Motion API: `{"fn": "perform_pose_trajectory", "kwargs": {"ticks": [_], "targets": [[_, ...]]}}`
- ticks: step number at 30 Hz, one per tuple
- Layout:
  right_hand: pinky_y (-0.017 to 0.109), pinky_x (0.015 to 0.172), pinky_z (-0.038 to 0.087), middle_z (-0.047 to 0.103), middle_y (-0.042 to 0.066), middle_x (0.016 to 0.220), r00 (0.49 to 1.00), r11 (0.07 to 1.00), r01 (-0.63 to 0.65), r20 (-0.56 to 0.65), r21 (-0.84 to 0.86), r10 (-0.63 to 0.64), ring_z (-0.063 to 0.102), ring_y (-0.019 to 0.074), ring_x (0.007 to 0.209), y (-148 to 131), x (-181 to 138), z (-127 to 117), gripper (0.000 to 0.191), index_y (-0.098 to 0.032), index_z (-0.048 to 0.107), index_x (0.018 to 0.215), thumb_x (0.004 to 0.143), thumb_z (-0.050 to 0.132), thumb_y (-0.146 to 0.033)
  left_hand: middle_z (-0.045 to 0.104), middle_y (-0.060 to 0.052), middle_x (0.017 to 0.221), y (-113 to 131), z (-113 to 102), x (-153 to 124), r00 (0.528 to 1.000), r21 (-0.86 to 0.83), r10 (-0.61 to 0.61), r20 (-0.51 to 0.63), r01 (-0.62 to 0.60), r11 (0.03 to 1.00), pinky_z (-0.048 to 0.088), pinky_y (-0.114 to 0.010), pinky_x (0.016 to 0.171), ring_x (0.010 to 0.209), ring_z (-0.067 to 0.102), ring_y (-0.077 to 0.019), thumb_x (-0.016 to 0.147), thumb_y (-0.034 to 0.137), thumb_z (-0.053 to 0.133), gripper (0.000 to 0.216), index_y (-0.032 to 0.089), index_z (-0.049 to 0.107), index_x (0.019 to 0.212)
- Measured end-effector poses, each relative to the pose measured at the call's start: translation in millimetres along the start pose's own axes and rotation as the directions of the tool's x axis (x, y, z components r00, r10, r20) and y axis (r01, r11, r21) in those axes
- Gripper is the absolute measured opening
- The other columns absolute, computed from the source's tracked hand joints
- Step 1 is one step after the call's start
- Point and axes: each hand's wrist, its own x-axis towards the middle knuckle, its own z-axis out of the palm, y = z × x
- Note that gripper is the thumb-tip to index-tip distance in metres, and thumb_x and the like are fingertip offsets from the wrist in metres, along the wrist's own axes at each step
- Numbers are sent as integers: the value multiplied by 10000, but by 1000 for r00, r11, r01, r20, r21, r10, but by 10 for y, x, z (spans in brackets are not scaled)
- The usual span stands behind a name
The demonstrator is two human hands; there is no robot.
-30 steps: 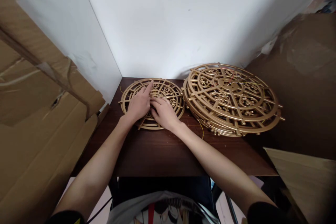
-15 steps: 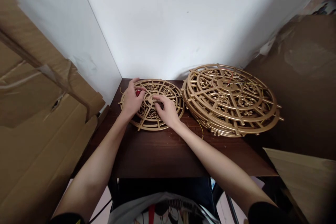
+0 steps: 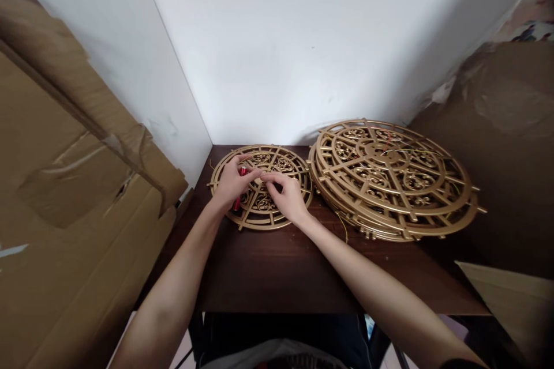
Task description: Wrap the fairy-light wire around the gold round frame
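A round gold lattice panel [image 3: 255, 225] with scrollwork lies flat on the dark wooden table. Over its left half, my left hand [image 3: 231, 184] is closed around a red-handled tool [image 3: 236, 204]; only bits of red show, so its kind is hidden. Thumb and forefinger of that hand reach toward the panel's centre. There my right hand [image 3: 288, 195] is pinched, its fingertips meeting those of the left. Whatever lies between the fingertips is too small to make out.
A stack of similar gold panels [image 3: 389, 179] stands on the right of the table [image 3: 277, 277], thin yellow and red wires on top. A yellow wire [image 3: 343, 228] hangs by the stack. Cardboard [image 3: 86, 230] flanks the left; a white wall [image 3: 277, 57] rises behind.
My hands have come together, fingertips now touching over the panel's centre. More of the red tool shows below my left hand. The view has shifted slightly, so everything sits lower and further right.
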Motion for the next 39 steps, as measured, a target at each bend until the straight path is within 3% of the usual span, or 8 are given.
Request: {"fn": "perform_pose_trajectory", "kwargs": {"ticks": [5,15,21,29,39], "targets": [[334,934,493,726,53,994,998,996,19,64,-86,-14,665,185,981,-5,-3,3,254,-172,713,896,807,514,-41,666,-30,731,-21,-15,24,980,235,190,56,-198,952,410,-245,583,626,535,-124,716,349,697,257,150,708,877],[327,928,489,719,33,1012,996,995,26,82,-93,-19,658,175,984,-1,1,-9,264,-199,706,914,816,510,-53,608,3,612,-41,-58,42,959,333,234,162,-276,902,374,-241,560,562,488,-117,732,385,678,230,170,729,796],[312,892,492,731,20,941,998,996,-9,66,-85,14,671,170,926,8,9,-5,222,-200,699,866,804,531,-68,687,-22,762,-38,-47,41,924,417,346,163,-383,825,412,-264,632,638,543,-142,791,321,605,172,184,710,796],[234,650,480,701,3,816,992,993,-112,62,21,111,594,111,624,32,54,-31,178,-171,623,939,787,546,-119,640,-3,620,-44,-17,46,947,426,306,97,-317,848,391,-261,604,579,520,-138,803,332,590,202,178,709,751],[218,616,476,701,6,761,983,983,-133,142,130,115,614,107,657,136,136,-103,119,-161,641,863,765,579,-132,622,-9,581,-65,62,18,970,264,212,117,-236,935,377,-245,542,592,540,-143,769,332,607,197,173,707,708]]}}
